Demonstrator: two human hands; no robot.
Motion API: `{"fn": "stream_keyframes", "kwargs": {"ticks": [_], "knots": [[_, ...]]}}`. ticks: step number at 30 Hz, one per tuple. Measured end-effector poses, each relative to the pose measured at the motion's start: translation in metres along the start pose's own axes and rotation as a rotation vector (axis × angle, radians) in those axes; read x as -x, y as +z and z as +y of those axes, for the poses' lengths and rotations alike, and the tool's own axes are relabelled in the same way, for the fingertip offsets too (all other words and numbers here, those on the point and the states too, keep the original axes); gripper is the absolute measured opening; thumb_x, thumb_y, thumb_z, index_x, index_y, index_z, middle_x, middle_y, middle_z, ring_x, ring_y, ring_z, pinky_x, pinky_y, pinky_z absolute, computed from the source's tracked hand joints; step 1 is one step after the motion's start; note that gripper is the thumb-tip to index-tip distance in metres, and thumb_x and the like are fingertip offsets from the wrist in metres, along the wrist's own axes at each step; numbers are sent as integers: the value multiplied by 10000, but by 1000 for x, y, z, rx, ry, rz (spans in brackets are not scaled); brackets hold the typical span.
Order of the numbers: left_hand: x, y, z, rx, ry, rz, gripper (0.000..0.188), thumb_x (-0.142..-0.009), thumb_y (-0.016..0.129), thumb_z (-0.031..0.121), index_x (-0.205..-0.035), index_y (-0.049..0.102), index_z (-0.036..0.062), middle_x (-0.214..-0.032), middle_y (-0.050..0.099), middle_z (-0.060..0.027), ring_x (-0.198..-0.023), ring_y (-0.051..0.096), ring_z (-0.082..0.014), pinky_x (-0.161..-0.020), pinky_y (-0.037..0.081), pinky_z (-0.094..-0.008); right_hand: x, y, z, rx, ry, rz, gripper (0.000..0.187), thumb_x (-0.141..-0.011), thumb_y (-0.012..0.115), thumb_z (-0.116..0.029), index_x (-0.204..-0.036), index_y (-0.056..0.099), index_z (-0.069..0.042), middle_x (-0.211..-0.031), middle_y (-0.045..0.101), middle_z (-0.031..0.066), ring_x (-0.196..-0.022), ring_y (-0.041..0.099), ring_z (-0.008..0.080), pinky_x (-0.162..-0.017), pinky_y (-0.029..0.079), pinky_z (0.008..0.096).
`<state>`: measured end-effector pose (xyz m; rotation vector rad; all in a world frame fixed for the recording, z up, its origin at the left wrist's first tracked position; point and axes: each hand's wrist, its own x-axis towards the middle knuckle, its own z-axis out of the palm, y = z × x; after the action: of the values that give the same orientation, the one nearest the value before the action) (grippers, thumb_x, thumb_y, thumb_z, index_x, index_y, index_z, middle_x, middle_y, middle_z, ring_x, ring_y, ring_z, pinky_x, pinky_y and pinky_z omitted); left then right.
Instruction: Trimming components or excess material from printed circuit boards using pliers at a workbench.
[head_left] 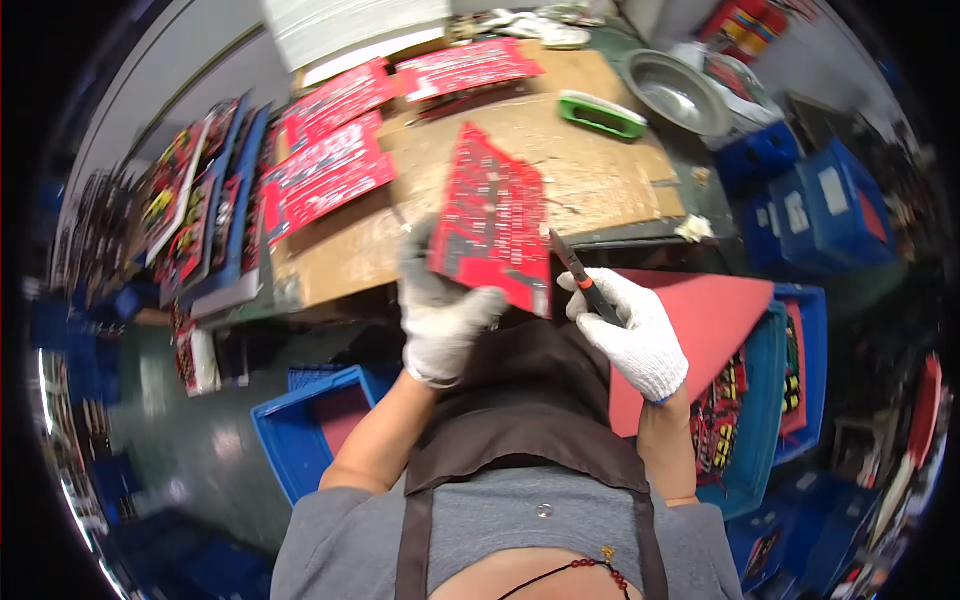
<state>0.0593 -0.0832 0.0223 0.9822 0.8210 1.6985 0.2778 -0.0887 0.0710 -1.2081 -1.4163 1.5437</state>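
A red circuit board (498, 215) is tilted up over the near edge of the table, gripped at its lower left by my left hand (445, 325) in a white knit glove. In my gloved right hand (638, 335) is a slim cutting tool (590, 285), black with an orange band, probably side cutters; its tip points up-left close to the board's right edge. Whether the tip touches the board I cannot tell. Three more red boards lie on the table: one at the left (330, 180), one behind it (340, 103) and one at the back (465, 70).
A green-backed brush (602, 115) and a metal bowl (678, 92) stand at the table's (590, 190) back right. Upright boards crowd the left (200, 190). Blue bins (312, 435) flank my lap; the right one (770, 400) holds boards, partly under a pink sheet (700, 310).
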Motion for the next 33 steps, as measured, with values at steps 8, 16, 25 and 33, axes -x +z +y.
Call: {"fn": "stream_keyframes", "kwargs": {"ticks": [8,16,25,33], "knots": [[-46,18,38,51,55,-19,599,-939,705,115,-1436,386,13,-1287,585,-122,-1187,592,-213,-1042,481,-377,41,-107,23,1154,9,816,455,-803,639,-21,-1250,653,-106,-1044,680,129,-981,670,361,-868,548,417],[-86,47,44,-28,-29,36,697,-921,735,77,-1487,345,-41,-1308,583,-163,-1153,605,-197,-1004,506,-333,13,-143,39,1654,307,605,440,-821,719,-159,-1242,593,-178,-1086,636,109,-1055,628,336,-855,519,500],[-91,53,48,-74,-55,7,700,-909,770,127,-1473,385,-24,-1285,597,-152,-1108,623,-197,-948,539,-341,21,-137,33,1588,324,459,594,-782,759,-192,-1343,565,-202,-1186,594,113,-1153,576,338,-906,500,513],[-91,81,52,-198,-42,40,645,-840,854,99,-1360,484,9,-1069,620,-65,-920,619,-122,-788,554,-266,38,-101,-1,1263,-205,683,549,-745,697,-16,-1279,633,-128,-1144,658,118,-1118,608,345,-969,505,445]]}}
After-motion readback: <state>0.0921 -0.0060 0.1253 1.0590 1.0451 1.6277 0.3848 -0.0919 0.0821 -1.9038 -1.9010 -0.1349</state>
